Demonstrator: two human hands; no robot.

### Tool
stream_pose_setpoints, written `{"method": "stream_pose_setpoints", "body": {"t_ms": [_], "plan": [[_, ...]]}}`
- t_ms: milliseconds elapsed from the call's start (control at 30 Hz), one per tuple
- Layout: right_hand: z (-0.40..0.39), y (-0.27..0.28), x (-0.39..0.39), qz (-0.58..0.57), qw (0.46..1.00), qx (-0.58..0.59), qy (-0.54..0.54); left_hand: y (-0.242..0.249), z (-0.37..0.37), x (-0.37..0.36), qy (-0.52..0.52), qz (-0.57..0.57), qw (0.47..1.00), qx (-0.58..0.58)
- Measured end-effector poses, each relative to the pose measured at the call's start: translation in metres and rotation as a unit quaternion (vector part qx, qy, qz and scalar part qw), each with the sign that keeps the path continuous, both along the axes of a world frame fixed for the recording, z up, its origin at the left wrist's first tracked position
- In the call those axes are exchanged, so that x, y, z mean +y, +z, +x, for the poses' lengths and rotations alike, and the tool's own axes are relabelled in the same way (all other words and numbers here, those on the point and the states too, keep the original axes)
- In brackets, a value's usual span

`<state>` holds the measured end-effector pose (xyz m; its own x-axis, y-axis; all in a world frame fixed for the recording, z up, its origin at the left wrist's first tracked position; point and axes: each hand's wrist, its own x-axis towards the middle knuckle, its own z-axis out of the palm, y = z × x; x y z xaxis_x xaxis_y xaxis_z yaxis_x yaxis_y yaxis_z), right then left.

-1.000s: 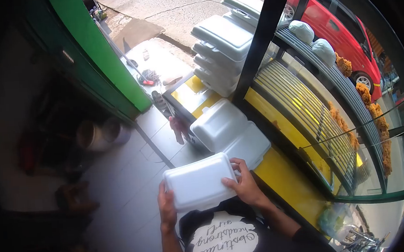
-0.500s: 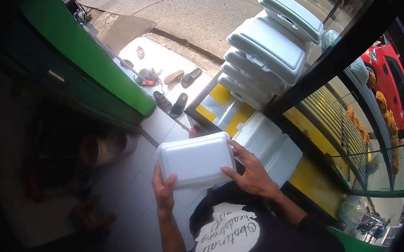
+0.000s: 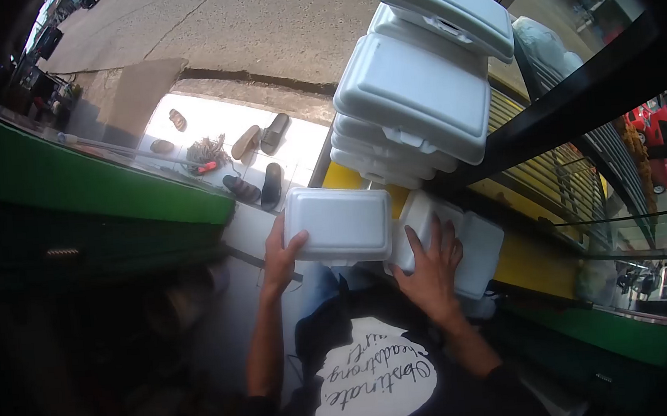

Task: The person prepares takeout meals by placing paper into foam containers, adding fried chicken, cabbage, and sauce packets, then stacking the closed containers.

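Note:
In the head view, a closed white styrofoam food box (image 3: 338, 221) is held by its left side in my left hand (image 3: 280, 258), thumb on the lid and the other fingers mostly hidden beneath. My right hand (image 3: 430, 267) is spread, fingers apart, over a second styrofoam box (image 3: 480, 252) lying opened out on the yellow counter. Its fingertips seem to touch the left half of that box. The held box sits just left of the opened one, close against its edge.
A tall stack of closed styrofoam boxes (image 3: 415, 98) stands beyond my hands, beside the black frame (image 3: 558, 107) of a display case with a metal rack. Sandals (image 3: 271, 185) and a mop head (image 3: 206, 151) lie on the white tiles. A green partition (image 3: 100, 182) is at left.
My right hand has let go of the closed box and moved right onto the opened one. The left hand keeps its box. The view has shifted, with the stack now closer.

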<state>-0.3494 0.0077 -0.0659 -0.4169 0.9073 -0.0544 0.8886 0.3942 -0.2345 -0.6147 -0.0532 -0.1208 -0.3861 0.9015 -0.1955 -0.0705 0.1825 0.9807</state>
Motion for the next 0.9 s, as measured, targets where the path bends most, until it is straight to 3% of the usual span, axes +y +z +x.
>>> {"method": "stream_pose_setpoints", "body": {"t_ms": [333, 500, 567, 767, 900], "plan": [[0.024, 0.006, -0.009, -0.046, 0.996, -0.043, -0.063, 0.000, 0.005, 0.051, -0.148, -0.054, 0.987, 0.015], [0.006, 0.008, -0.010, -0.011, 0.997, -0.016, -0.074, -0.001, 0.004, 0.063, -0.184, -0.082, 0.972, 0.118], [-0.007, 0.001, -0.011, 0.046, 0.999, -0.001, -0.016, -0.010, 0.005, 0.058, -0.144, -0.071, 0.956, 0.244], [-0.029, -0.019, -0.005, 0.072, 0.996, 0.045, -0.032, -0.015, 0.001, 0.059, -0.184, -0.002, 0.957, 0.225], [-0.028, -0.026, -0.007, 0.095, 0.993, 0.059, -0.037, -0.012, 0.007, 0.056, -0.185, -0.014, 0.961, 0.206]]}}
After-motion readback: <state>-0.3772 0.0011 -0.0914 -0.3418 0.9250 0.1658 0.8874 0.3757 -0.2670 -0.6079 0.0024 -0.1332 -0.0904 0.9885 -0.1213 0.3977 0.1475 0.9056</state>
